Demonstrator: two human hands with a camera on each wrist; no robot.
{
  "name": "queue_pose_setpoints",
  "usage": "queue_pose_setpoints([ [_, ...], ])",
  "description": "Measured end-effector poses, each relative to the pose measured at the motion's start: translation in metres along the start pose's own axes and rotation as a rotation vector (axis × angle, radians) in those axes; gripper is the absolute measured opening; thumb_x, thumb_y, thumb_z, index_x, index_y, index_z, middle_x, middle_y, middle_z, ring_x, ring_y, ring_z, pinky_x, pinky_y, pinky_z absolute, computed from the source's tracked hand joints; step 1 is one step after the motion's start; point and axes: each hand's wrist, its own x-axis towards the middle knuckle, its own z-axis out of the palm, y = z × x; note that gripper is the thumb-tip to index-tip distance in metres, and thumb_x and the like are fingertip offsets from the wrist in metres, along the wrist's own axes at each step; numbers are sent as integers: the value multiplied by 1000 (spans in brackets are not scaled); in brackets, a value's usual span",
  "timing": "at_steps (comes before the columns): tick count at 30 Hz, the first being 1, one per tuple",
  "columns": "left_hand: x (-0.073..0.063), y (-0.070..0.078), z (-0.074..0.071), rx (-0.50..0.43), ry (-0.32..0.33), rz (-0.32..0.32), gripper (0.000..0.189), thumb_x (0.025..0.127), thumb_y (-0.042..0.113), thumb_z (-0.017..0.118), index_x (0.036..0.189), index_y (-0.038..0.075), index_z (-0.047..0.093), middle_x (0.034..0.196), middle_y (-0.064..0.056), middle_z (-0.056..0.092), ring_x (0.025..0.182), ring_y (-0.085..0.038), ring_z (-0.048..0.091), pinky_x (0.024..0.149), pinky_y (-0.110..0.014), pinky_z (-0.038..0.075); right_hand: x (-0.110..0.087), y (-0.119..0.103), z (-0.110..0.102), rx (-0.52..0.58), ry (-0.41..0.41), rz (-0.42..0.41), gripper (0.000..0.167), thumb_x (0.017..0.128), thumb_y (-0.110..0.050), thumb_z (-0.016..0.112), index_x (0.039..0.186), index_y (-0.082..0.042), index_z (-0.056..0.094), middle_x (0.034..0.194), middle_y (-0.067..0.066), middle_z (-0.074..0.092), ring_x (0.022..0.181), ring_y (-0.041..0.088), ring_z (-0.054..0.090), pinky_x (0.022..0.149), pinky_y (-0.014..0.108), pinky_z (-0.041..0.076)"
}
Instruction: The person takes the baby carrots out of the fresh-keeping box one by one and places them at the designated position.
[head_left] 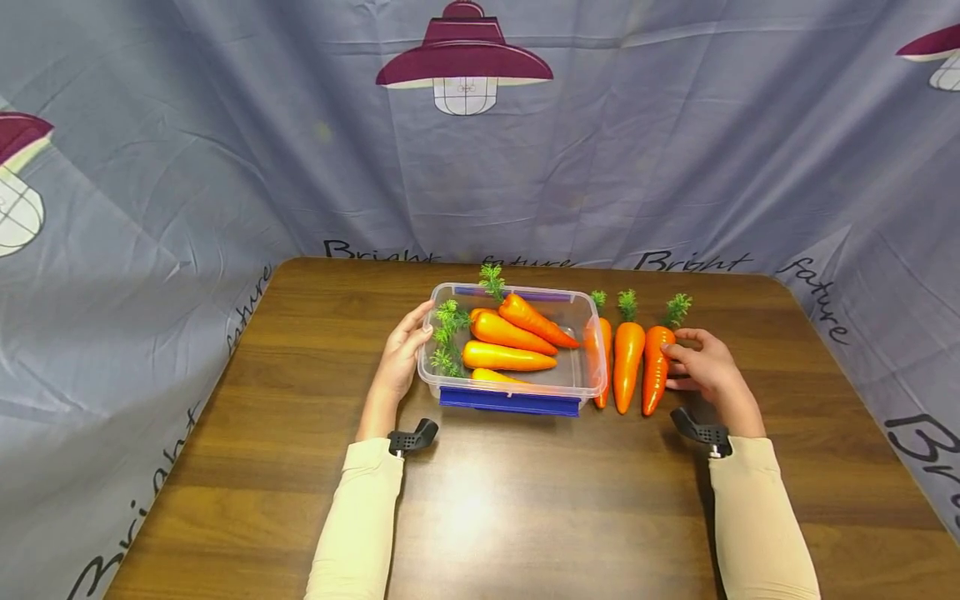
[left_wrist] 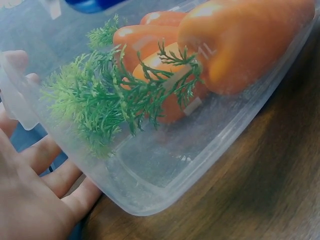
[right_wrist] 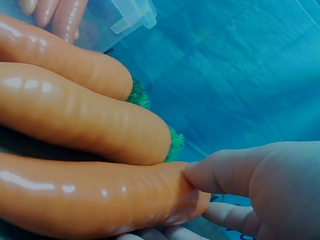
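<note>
A clear plastic box [head_left: 555, 382] with blue clips stands on the table, several toy carrots [head_left: 510, 357] with green tops lying inside. My left hand [head_left: 400, 354] holds the box at its left end, fingers along the outer wall and thumb at the rim. Right of the box lie three more orange carrots, tops pointing away from me. My right hand [head_left: 708, 367] grips the rightmost carrot [head_left: 656, 375] near its thick end, the thumb on its upper side in the right wrist view. The middle carrot [head_left: 627, 367] lies beside it; the nearest one [head_left: 603, 400] is partly behind the box wall.
The brown wooden table [head_left: 487, 508] extends toward me and to both sides. A grey curtain [head_left: 300, 150] with printed lamps and lettering hangs around its back and sides. A black camera mount sits on each wrist.
</note>
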Motion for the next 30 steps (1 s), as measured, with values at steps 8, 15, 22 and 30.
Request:
queue_pose_setpoints([
  [8, 0, 1, 0, -20, -2, -9, 52, 101, 1, 44, 151, -9, 35, 167, -19, 28, 157, -29, 20, 124, -37, 24, -1, 0, -4, 31, 15, -8, 73, 103, -28, 57, 154, 7, 16, 88, -11, 60, 71, 4, 69, 66, 33, 63],
  [15, 1, 0, 0, -38, -6, -5, 51, 101, 0, 44, 151, -9, 36, 166, -19, 29, 156, -29, 22, 110, -18, 35, -6, -1, -12, 52, 125, -15, 41, 102, -31, 58, 127, -4, 41, 86, -9, 61, 66, 7, 68, 62, 31, 62],
  [22, 0, 3, -1, -32, -4, 1, 52, 101, 1, 44, 151, -10, 35, 166, -20, 28, 157, -28, 19, 117, -25, 30, -9, -2, -14, 44, 153, -22, 24, 102, -34, 58, 110, -16, 44, 90, -2, 57, 65, 6, 67, 63, 30, 62],
  [30, 1, 0, 1, -21, -6, -10, 51, 101, 1, 44, 151, -9, 36, 166, -19, 29, 156, -28, 21, 123, -35, 26, -5, 4, -10, 22, 109, 3, 36, 102, -19, 60, 126, 0, 42, 89, -2, 59, 67, 6, 67, 65, 31, 63],
])
